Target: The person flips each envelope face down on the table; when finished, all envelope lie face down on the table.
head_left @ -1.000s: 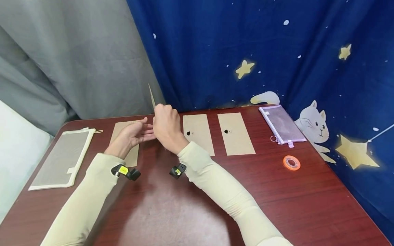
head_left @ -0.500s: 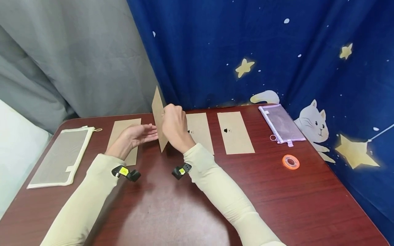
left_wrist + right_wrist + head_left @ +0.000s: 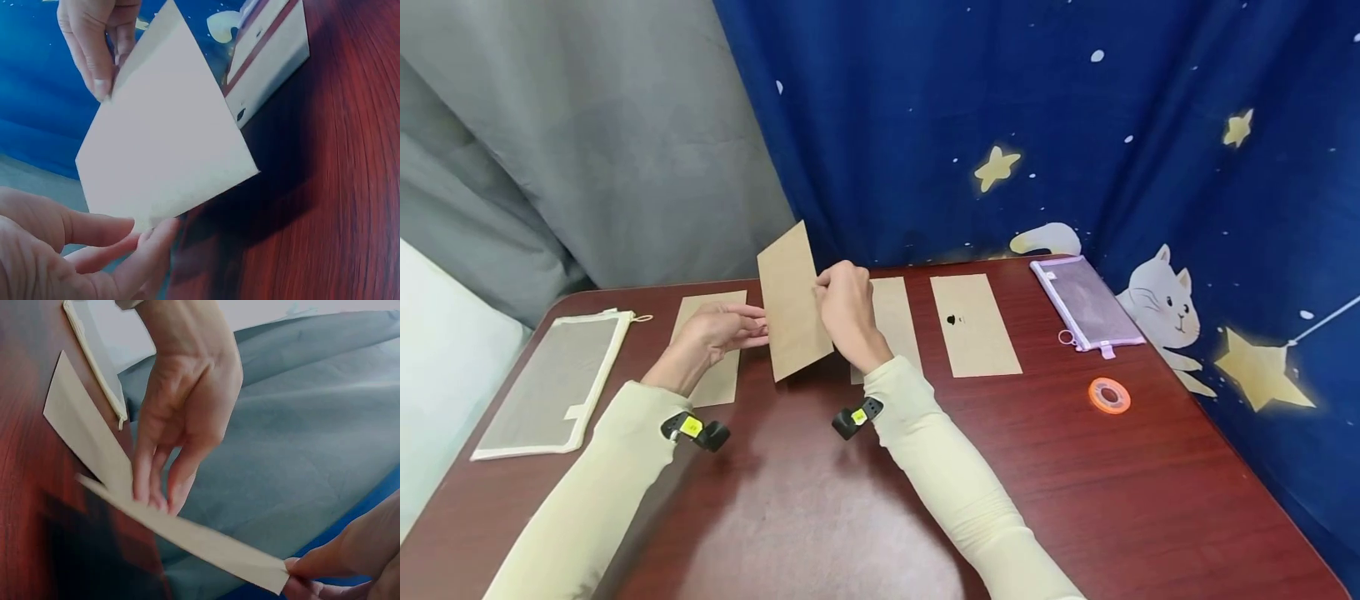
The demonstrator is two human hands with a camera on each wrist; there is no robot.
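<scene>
A thin, plain brown kraft-paper card is held up, tilted, above the table. My right hand pinches its right edge between thumb and fingers, seen clearly in the right wrist view at one end of the card. At its left edge is my left hand, with fairly straight fingers touching the border; in the left wrist view the thumb and fingertips meet the card's lower edge. Below lie similar kraft cards: one under my left hand, one partly hidden behind my right hand, and one with a small black hat print.
A cream-edged mesh zip pouch lies at the left of the dark red table. A purple zip pouch and an orange tape ring lie at the right. A grey curtain and blue curtain hang behind.
The held card turned from edge-on to show its broad plain face. My right hand moved right and slightly down with it; my left hand shifted slightly left.
</scene>
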